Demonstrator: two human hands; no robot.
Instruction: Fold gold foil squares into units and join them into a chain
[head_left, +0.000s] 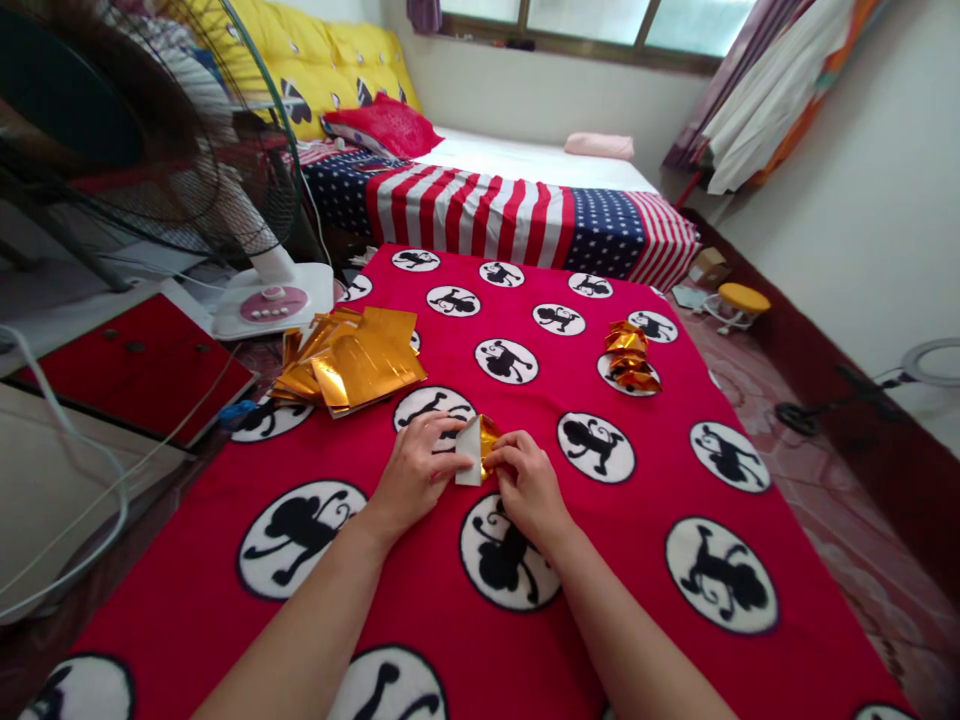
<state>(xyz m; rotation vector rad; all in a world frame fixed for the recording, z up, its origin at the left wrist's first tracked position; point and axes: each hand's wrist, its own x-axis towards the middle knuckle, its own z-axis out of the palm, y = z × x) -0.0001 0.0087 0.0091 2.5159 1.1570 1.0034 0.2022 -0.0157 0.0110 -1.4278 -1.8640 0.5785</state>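
The single head view looks forward and steeply down from above the forearms, facing past both bare hands (pixel 469 475) at a red cloth printed with black figures in white circles (pixel 525 395); the hands sit fairly near, the star-and-stripe-covered bed (pixel 495 210) well beyond them.

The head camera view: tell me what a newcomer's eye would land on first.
Probably the bright red cloth with black monkey figures in white circles, filling the middle and foreground. On it, gold foil sheets gleam at the left, and a cluster of folded gold pieces at the far right. Between them and nearer, the left hand and right hand hold a partly folded sheet.
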